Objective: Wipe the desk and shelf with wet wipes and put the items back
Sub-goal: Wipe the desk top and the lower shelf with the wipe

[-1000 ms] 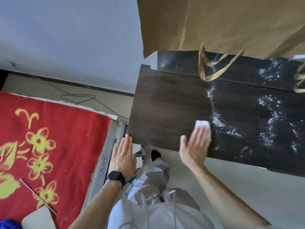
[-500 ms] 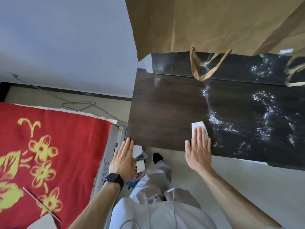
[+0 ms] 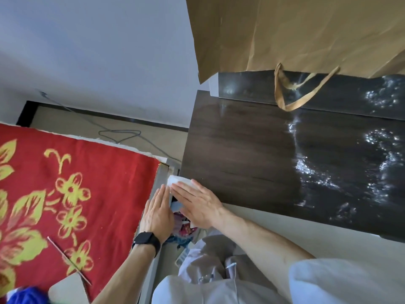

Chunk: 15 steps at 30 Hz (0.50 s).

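"At the near left corner of the desk, what do you enter first?"

"Item one: left hand (image 3: 158, 212), flat, fingers straight and together, holding nothing, laid along the grey rail beside the red blanket (image 3: 76, 172); black watch (image 3: 146, 240) on the wrist. Item two: right hand (image 3: 197, 205), also flat, fingers straight, pressing the wet wipe down rather than gripping it."

"And the wipe itself?"

"Item three: wet wipe (image 3: 176, 180), white, folded, under the right fingertips at that same corner, its end poking past the desk's left edge."

"Farther back?"

"Item four: desk (image 3: 236, 150), dark wood; left half dull, right half dotted with bright wet glints. Item five: shelf (image 3: 350, 95), a raised dark ledge along the desk's back edge, glinting at its right end. Item six: brown paper bag (image 3: 295, 34) over the back of the shelf, one handle (image 3: 289, 99) drooping onto it. On the floor beyond the blanket, a grey cable (image 3: 119, 134)."

"How is the stroke in hand done well?"

"My judgement: the dull left half looks like the part needing work. Keep the palm flat so the whole wipe bears on the wood. Run overlapping passes from the left edge towards the wet part, and follow the near edge right into the corner. The overhanging end could fold or slip out, so re-centre the wipe under the fingers. The bag will likely want lifting before the shelf beneath it can be wiped."
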### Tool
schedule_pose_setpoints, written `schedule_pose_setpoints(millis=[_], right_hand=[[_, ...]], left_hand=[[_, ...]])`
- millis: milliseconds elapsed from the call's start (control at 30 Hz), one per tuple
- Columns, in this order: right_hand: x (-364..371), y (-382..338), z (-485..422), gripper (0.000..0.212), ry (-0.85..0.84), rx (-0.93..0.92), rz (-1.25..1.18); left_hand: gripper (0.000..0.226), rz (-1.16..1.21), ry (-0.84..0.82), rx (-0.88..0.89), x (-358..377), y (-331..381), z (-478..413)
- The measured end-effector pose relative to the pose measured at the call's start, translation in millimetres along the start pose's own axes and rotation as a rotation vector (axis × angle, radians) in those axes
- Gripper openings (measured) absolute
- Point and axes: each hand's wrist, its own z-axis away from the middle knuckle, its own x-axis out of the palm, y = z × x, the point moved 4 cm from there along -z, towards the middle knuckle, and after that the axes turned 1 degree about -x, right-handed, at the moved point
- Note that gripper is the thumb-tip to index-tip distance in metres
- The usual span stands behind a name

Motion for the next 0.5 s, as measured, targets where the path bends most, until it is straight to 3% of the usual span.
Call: schedule_pose_setpoints(millis=[67,133,300,400,467,500], right_hand=[[1,21,27,0.063,-0.012,-0.064,0.048],[-1,52,60,0.062,0.015,0.015,0.019],[-10,150,153,0.065,0.213,0.962,-0.179],[-14,162,162,0.07,0.31,1.35,-0.318],[-21,145,132,0.071,0.333,1.294,-0.316],[-22,127,112,0.069,0.303,1.125,-0.281]], left_hand=[[0.065,-0.015,-0.013,0.021,-1,7,-4],[0.061,-0.053,0.0,0.074,-3,22,-10],[0.063,-0.128,-0.035,0.273,5,81,-32],[0.065,-0.152,-0.085,0.3,10,107,-42],[0.067,-0.149,-0.088,0.287,8,114,-49],[0.067,-0.155,-0.088,0.298,8,115,-53]])
